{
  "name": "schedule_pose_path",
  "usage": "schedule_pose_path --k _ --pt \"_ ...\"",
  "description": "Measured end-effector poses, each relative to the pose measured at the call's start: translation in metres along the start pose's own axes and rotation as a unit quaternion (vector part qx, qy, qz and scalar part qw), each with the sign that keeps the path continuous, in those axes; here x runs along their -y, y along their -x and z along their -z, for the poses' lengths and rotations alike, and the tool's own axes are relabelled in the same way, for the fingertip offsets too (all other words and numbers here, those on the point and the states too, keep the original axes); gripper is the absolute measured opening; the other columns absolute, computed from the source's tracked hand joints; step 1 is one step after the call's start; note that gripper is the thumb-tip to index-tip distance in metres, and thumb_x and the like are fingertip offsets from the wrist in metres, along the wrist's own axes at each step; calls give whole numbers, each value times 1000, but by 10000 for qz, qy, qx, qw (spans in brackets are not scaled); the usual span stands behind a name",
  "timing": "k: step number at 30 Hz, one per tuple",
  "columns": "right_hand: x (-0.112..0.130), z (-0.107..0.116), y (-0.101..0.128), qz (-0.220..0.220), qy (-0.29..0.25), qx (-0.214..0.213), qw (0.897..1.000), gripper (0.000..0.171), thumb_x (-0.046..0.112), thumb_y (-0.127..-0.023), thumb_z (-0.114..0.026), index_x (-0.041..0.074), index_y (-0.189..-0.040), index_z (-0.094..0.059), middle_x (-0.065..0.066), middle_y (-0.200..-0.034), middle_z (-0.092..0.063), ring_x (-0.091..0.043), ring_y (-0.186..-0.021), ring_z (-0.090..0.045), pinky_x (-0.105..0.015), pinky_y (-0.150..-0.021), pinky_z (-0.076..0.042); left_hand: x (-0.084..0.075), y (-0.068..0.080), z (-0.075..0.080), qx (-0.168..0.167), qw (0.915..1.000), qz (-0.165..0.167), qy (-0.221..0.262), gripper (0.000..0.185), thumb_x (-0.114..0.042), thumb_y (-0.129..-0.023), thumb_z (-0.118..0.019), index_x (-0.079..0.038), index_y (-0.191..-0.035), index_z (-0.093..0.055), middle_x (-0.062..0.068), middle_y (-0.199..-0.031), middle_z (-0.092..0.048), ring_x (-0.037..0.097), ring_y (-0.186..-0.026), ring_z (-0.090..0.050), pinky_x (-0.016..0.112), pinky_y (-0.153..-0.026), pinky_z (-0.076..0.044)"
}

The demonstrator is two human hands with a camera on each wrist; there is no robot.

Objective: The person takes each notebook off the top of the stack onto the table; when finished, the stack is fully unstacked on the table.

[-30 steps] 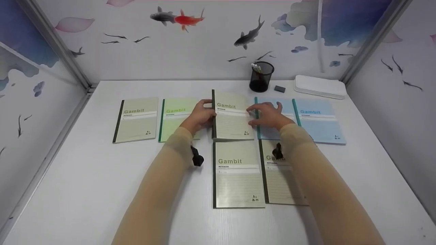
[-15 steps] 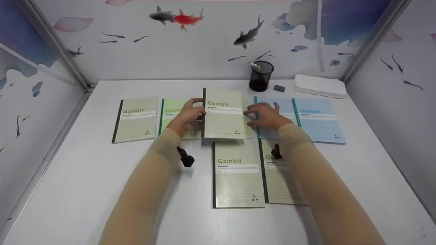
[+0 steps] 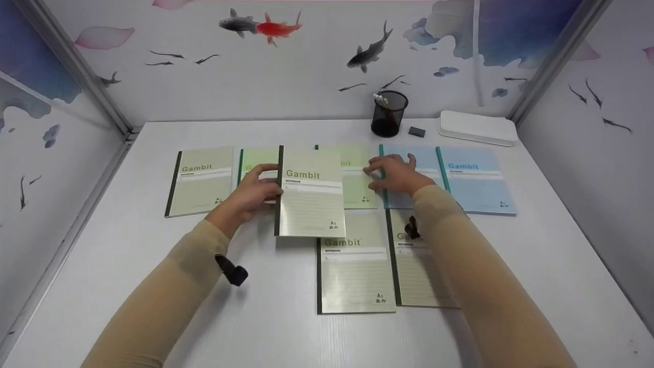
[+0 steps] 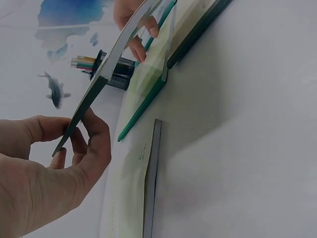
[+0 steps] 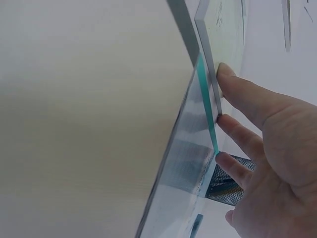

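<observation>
The left hand (image 3: pixel 253 191) has carried the olive notebook (image 3: pixel 310 194) leftward and nearer, off the pale green notebook (image 3: pixel 355 179), pinching its spine above the counter (image 3: pixel 127 266). The right hand (image 3: pixel 396 174) still rests flat, fingers relaxed, on the uncovered notebooks.

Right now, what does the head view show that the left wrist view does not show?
Only the head view shows the whole row of notebooks on the table, both blue notebooks, the white tray and the dark eraser.

Only the left wrist view shows the lifted notebook edge-on, with the thumb above and the fingers below pinching its spine end.

Both show the left hand holding that olive notebook above the table, the mesh pen cup, and the right hand touching the notebooks behind.
</observation>
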State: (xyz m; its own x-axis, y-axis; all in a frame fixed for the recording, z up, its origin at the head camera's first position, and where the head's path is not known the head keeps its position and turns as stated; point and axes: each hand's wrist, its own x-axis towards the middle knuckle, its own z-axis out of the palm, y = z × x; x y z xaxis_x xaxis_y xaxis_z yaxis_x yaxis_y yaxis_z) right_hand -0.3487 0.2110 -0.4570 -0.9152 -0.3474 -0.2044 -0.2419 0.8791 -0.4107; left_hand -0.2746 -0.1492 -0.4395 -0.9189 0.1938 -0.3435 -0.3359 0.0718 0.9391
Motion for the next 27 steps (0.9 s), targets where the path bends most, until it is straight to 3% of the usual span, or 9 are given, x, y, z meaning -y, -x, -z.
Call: schedule_pose_path --k 8,17,22,27 --pt "-3 1 -1 -114 51 -6 9999 51 30 -92 -80 24 -141 -65 -3 -163 -44 -36 -155 -27 -72 -119 10 16 45 9 188 9994 43 -272 69 1 -94 -54 -16 -156 -28 18 -149 -54 24 -106 -67 36 -83 -59" --pt "5 0 -1 -130 42 34 9999 51 32 -92 -79 26 -140 -65 -1 -162 -45 -34 -155 -26 -71 -120 13 41 96 33 241 9992 213 -258 68 1 -96 -54 -10 -156 -25 22 -148 -53 22 -103 -70 36 -82 -60" --pt "1 1 -2 -121 28 20 9999 51 32 -91 -80 25 -139 -66 -1 -162 -45 -35 -155 -26 -71 -119 14 56 111 40 294 9985 328 -333 70 0 -95 -57 -8 -155 -24 23 -144 -55 21 -101 -69 38 -84 -60" --pt "-2 2 -3 -130 -22 -17 9999 50 32 -91 -81 25 -138 -67 -2 -162 -45 -36 -156 -24 -71 -119 15 63 114 47 273 9943 253 -999 72 -6 -92 -68 -7 -153 -28 25 -143 -53 24 -102 -70 41 -85 -62"
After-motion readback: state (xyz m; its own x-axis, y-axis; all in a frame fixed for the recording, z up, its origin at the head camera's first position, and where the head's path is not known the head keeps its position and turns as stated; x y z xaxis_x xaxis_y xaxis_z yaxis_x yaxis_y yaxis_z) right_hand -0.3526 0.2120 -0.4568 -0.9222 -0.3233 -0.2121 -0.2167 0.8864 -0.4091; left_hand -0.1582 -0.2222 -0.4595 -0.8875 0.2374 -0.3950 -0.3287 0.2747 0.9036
